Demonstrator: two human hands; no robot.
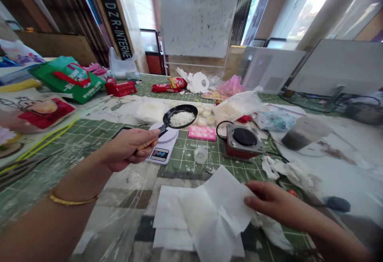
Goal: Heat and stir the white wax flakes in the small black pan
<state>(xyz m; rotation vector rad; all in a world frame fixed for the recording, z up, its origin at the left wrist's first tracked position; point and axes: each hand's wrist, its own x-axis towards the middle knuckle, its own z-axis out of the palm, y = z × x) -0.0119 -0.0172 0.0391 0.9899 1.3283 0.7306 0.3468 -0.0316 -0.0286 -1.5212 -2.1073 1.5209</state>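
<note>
My left hand (131,148) is wrapped round the handle of a small black frying pan (169,114). White flakes (182,119) lie in the pan, which is raised over the table beyond a white kitchen scale (164,150). My right hand (263,198) pinches the right edge of a creased white paper sheet (206,214). That sheet rests on other white paper near the table's front. A pink mould (202,132) with white filling and a small clear cup (200,155) sit between the pan and the paper. To their right stands a small electric hot plate (244,137).
Small cups (206,117) with pale contents stand behind the mould, beside a clear plastic bag (236,106). Crumpled tissues (296,174) lie at right, near a grey-stained container (305,132). A green bag (67,79) sits far left. Monitors (338,68) line the back right.
</note>
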